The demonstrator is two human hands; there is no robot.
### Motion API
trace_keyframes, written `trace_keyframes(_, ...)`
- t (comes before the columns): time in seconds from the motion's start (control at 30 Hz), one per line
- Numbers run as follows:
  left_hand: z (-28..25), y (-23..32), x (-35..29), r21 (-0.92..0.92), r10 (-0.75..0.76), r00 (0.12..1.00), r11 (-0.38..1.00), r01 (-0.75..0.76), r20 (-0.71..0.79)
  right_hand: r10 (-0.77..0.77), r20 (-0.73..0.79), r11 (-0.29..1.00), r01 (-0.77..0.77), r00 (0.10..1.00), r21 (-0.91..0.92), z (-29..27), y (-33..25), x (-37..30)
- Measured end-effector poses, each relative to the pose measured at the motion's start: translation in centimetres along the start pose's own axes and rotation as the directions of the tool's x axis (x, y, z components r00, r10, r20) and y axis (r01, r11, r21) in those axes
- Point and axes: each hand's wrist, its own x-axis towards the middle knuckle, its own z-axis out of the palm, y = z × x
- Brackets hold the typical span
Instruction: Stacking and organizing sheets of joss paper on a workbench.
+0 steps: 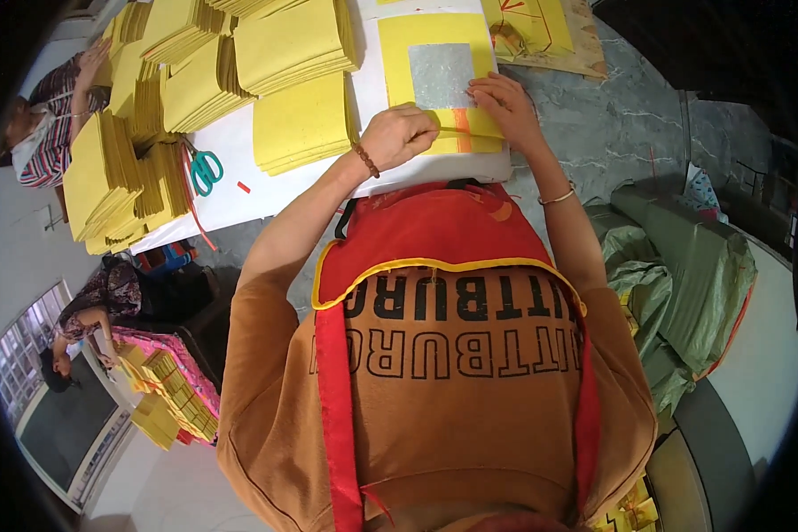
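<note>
On the white-covered table in front of me lies a yellow paper sheet (pixel 396 64) with a silver square and an orange strip on it. Its near edge is raised in a narrow fold. My left hand (pixel 399 135) is closed on that near edge, the fingers bunched together. Across the sheet's right side, my right hand (pixel 511 106) rests with its fingers extended and apart, touching near the silver square's corner. Directly left of the sheet is a stack of yellow paper (pixel 301 124). Whatever lies under my left fingers is hidden.
More yellow paper stacks (pixel 288 49) crowd the table's left side, near green-handled scissors (pixel 207 172) and a red strip (pixel 245 187). A person in a striped top (pixel 53 133) is at the far left; another person (pixel 106 297) sits lower left. Green sacks (pixel 683 266) stand at right.
</note>
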Motion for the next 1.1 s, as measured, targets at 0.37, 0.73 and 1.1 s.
trace_keyframes(0.37, 0.2, -1.0, 0.5, -0.330, -0.370, 0.927, 0.869, 0.368, 0.059, 0.058, 0.134, 0.908, -0.108, 0.989, 0.405, -1.3, 0.8, -2.0)
trace_keyframes(0.73, -1.4, -1.4, -0.9, -0.340, -0.240, 0.962, 0.922, 0.185, -0.127, 0.062, 0.071, 0.926, -0.084, 0.996, 0.369, 0.3, 1.4, -2.3)
trace_keyframes(1.1, -2.1, 1.1, -1.1, -0.197, -0.289, 0.934, 0.948, 0.249, -0.210, -0.068, 0.059, 0.994, 0.062, 0.996, 0.093, -3.5, -3.0, -1.9)
